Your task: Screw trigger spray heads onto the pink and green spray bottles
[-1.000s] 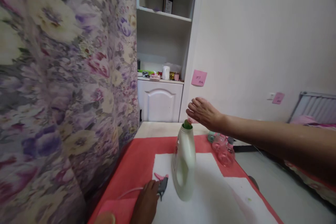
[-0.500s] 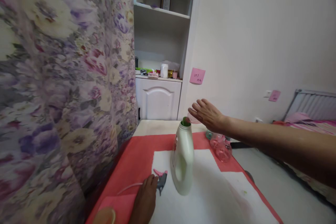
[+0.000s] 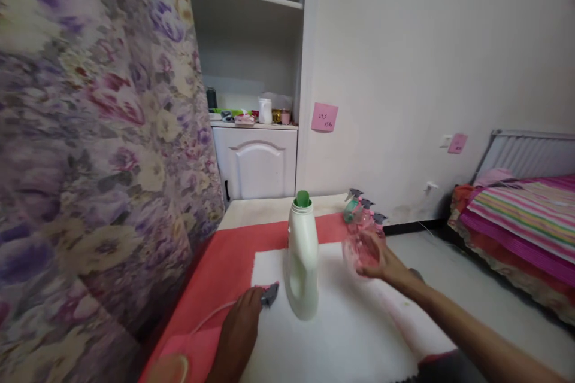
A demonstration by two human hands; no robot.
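Condition of the work, as seen from the room: partly assembled. On the surface (image 3: 251, 211), three spray bottles (image 3: 351, 209) stand grouped near the far right corner with their trigger heads fitted. A fourth trigger head (image 3: 269, 295) is separate from any bottle, its dip tube (image 3: 213, 315) trailing left across the red cover (image 3: 229, 251).

Left hand (image 3: 241, 323): grip closed around the rear of the loose trigger head, low over the left edge of the white sheet (image 3: 341, 311). Right hand (image 3: 377, 258): grip curved partway closed on a clear pink bottle (image 3: 354, 251), to the right of the jug. The bottle is blurred; its fill level and neck cannot be read.

The pale green jug (image 3: 303, 269) stands upright on the white sheet, between the hands. Its mouth is uncapped, with a green piece (image 3: 302, 198) seated in it.

Outstanding, by judgement: the loose trigger head and the held bottle are not joined, and the jug is not closed.
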